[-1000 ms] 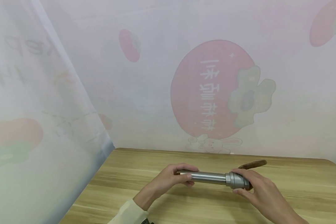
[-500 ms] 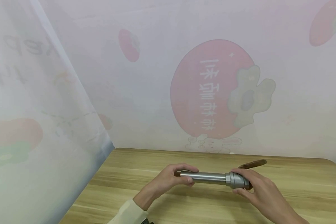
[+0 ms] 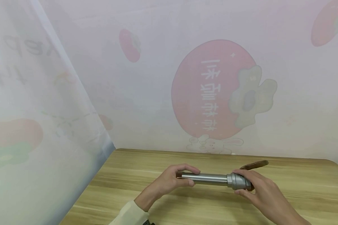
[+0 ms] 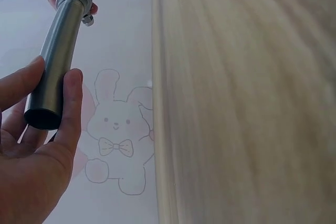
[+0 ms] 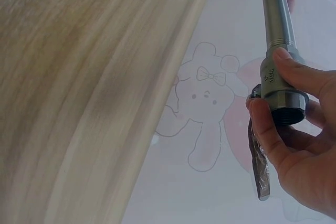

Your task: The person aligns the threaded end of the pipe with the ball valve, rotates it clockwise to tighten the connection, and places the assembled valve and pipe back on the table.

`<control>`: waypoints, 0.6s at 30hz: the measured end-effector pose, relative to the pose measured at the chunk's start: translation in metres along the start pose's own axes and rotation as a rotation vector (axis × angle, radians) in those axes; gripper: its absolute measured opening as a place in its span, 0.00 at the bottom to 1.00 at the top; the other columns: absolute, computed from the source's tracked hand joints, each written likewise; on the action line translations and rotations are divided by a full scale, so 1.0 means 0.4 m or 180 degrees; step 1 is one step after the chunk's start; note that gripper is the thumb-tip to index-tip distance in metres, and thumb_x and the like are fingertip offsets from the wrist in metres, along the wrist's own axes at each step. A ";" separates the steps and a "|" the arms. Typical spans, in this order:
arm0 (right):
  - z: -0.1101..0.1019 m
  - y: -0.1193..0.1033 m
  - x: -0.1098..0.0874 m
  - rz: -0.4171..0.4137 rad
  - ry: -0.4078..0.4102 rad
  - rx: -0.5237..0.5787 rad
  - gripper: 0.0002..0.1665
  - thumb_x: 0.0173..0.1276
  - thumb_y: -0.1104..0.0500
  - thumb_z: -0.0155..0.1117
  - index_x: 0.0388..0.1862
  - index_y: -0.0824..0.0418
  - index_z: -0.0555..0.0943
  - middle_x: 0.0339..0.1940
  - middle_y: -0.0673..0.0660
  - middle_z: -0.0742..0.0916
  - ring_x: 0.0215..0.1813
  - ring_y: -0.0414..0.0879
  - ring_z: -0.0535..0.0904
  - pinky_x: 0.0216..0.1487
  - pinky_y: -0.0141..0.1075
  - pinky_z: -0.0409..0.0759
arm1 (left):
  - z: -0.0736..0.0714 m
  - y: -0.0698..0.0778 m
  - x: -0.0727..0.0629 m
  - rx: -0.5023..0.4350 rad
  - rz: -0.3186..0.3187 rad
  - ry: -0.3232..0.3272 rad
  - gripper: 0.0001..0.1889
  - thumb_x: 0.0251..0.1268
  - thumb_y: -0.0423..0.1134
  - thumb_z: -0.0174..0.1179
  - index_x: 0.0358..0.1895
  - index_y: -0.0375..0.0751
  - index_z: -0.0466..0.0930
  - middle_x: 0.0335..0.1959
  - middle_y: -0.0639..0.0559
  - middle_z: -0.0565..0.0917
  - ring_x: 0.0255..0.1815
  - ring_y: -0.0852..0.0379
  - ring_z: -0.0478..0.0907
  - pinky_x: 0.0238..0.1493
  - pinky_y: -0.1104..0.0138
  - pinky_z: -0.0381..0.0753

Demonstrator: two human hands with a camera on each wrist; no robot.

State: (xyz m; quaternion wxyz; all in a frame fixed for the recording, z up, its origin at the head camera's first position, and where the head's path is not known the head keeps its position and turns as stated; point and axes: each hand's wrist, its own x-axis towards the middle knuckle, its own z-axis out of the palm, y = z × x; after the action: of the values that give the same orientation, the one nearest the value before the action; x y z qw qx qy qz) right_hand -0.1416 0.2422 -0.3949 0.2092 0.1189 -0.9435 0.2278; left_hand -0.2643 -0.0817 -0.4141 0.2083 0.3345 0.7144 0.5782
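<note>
A straight steel pipe [image 3: 211,178] is joined at its right end to a ball valve [image 3: 236,181] with threads showing at the joint. My left hand [image 3: 169,179] holds the pipe's free end between thumb and fingers, and the open round end [image 4: 43,119] faces the left wrist camera. With my right hand [image 3: 263,190] I grip the valve body, thumb on one side and fingers on the other. The valve's brown-looking lever handle [image 3: 254,165] points up and to the right, past my fingers. In the right wrist view the lever [image 5: 258,163] looks wrapped in clear film.
A wood-grain table [image 3: 124,175] lies under both hands. Behind it hangs a pale printed curtain [image 3: 146,103] with a strawberry and a rabbit, and another curtain [image 3: 53,131] closes the left side. A light sleeve [image 3: 130,214] covers my left forearm.
My left thumb has slid down across the pipe to its near edge, baring more of the pipe's end. The right hand and valve have stayed almost still.
</note>
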 end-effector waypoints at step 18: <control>0.001 0.001 0.001 -0.0036 0.0035 -0.0034 0.35 0.56 0.51 0.89 0.63 0.49 0.87 0.54 0.46 0.92 0.47 0.40 0.87 0.41 0.36 0.87 | 0.006 0.013 -0.005 -0.0014 -0.0127 0.0076 0.26 0.71 0.33 0.72 0.71 0.47 0.82 0.62 0.44 0.86 0.45 0.53 0.88 0.48 0.63 0.92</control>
State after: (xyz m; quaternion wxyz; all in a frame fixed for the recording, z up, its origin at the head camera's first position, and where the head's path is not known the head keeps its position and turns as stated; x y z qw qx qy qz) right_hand -0.1423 0.2423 -0.3951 0.2163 0.1220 -0.9428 0.2222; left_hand -0.2601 -0.0810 -0.4098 0.2120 0.3128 0.7221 0.5795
